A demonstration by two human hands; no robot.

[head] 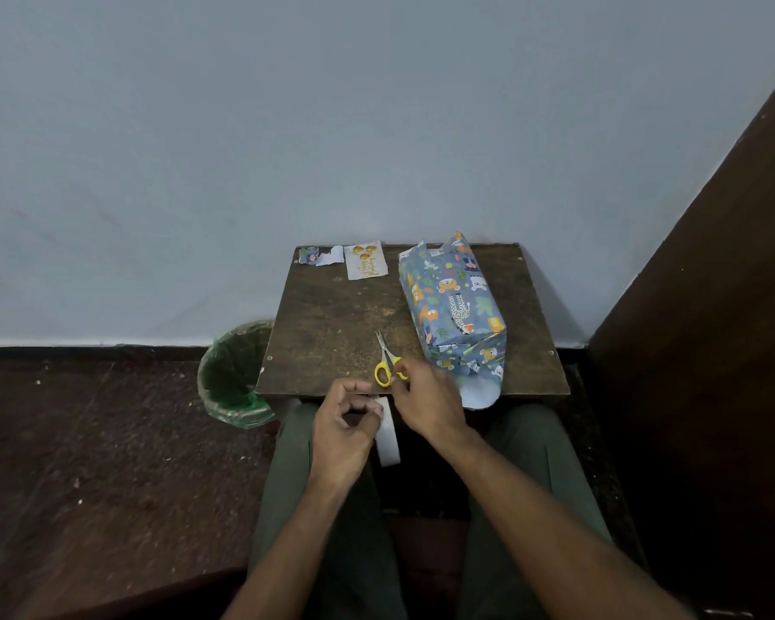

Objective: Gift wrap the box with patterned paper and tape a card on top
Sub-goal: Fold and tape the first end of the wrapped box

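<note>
The person wears dark olive-green trousers (pixel 314 507). Both forearms are bare, with no sleeves, watch or rings showing on the left hand (pixel 343 434) or right hand (pixel 428 398).

Plain room: bare wall (pixel 242 127), small wooden table (pixel 332 315), bin (pixel 233 373).

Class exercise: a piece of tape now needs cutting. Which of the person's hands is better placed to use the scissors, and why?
Right. The right hand already rests on the yellow handles of the scissors at the table's near edge, while the left hand is occupied pinching the white tape.
</note>
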